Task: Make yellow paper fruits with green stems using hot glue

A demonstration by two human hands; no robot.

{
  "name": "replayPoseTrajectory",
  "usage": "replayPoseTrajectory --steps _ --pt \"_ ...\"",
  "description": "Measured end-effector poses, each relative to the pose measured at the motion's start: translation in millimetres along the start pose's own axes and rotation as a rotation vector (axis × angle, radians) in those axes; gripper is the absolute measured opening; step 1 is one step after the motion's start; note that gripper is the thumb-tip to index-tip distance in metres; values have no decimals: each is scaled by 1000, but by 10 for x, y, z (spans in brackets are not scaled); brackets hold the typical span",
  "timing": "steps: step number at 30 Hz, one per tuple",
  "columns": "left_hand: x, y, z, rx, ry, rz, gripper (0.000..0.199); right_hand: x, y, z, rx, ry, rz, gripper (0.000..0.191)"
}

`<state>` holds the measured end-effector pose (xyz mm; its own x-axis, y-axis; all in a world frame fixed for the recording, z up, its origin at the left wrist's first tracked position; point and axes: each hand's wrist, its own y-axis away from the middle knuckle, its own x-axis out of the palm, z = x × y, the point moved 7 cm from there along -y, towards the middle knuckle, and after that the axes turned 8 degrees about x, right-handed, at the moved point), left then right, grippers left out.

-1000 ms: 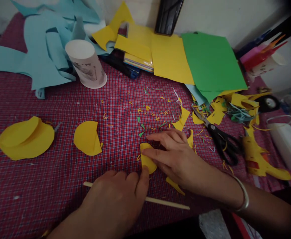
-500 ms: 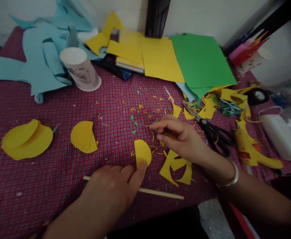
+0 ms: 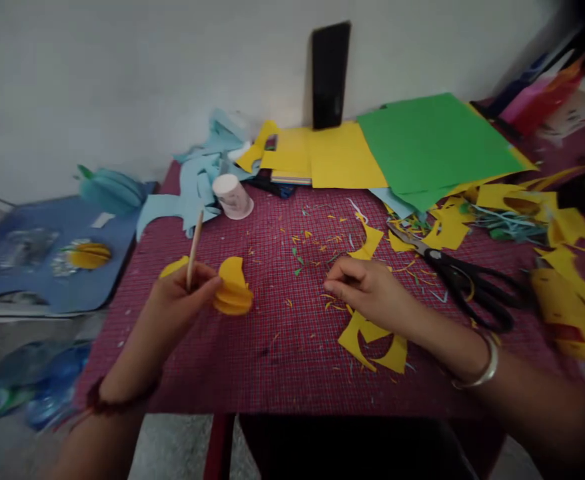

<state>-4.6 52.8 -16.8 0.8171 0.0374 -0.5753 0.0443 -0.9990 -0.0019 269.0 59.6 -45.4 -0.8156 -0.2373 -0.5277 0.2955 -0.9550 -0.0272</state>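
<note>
Both hands hover over the red checked tablecloth (image 3: 282, 347), which serves as the landmark for everything else. Her left hand (image 3: 180, 300) is lifted above the cloth's left part, fingers closed around a thin wooden stick (image 3: 194, 248) that points up and slightly right, and it seems also to pinch a small stack of folded yellow paper half-circles (image 3: 232, 288) fanning out to the right of the fingers; another yellow fold (image 3: 173, 267) peeks out behind the knuckles. The right hand (image 3: 367, 290) rests near the cloth's middle, fingers curled loosely together, holding nothing that can be seen, just above a yellow paper offcut with curved cut-outs (image 3: 372, 340). Black-handled scissors (image 3: 467, 280) lie on the cloth to the right of that hand, well apart from it. Toward the cloth's far edge sit a white paper cup (image 3: 232, 197) on its side, pale blue paper scraps (image 3: 192, 193), yellow paper sheets (image 3: 332, 157) and a green paper sheet (image 3: 432, 143). Tiny yellow and green snippets (image 3: 317, 243) are scattered across the cloth's centre.
</note>
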Motion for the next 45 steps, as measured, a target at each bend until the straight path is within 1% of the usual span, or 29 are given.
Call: replayPoseTrajectory --steps 1,2,3,5,8,12,15,17,21,24,26,28,30,32,35,37,39,42,45 --pt "-91 -20 81 -66 46 -29 19 27 8 26 -38 8 12 18" --pt "-151 -32 137 -100 76 -44 22 53 20 55 -75 14 28 17" --pt "-180 -34 178 -124 102 -44 25 80 35 83 -110 22 47 16" --pt "-177 -11 208 -144 139 -28 27 124 66 131 -163 43 81 15" --pt "-57 80 160 -166 214 32 28 149 88 156 -178 33 89 13" --pt "223 221 18 -160 268 86 29 127 83 139 -139 -28 34 12" --pt "459 320 -38 -126 247 96 27 120 107 189 -196 -11 16 14" --pt "577 392 -41 -97 203 108 24 146 139 256 -252 13 40 15" --pt "676 538 -30 -36 87 155 18 296 225 414 -338 91 147 20" --pt "696 604 -52 6 5 175 12 460 287 494 -378 237 234 21" --pt "703 619 -80 26 -38 171 12 551 313 504 -388 352 277 19" --pt "681 618 -103 37 -65 158 17 606 325 497 -399 450 292 18" --pt "592 596 -106 37 -79 127 18 628 324 485 -402 513 285 18" --pt "407 542 -88 44 -85 43 17 640 319 474 -403 540 281 17" --pt "79 413 -26 74 -136 -107 23 658 311 461 -400 564 278 16" --pt "-30 319 39 82 -182 -123 21 668 308 455 -396 580 277 14" --pt "-48 247 103 82 -204 -104 23 668 306 461 -395 600 268 12" --pt "-11 196 151 84 -211 -86 28 639 300 515 -393 634 225 8" --pt "-24 162 161 75 -224 -97 32 629 276 629 -371 650 177 18"
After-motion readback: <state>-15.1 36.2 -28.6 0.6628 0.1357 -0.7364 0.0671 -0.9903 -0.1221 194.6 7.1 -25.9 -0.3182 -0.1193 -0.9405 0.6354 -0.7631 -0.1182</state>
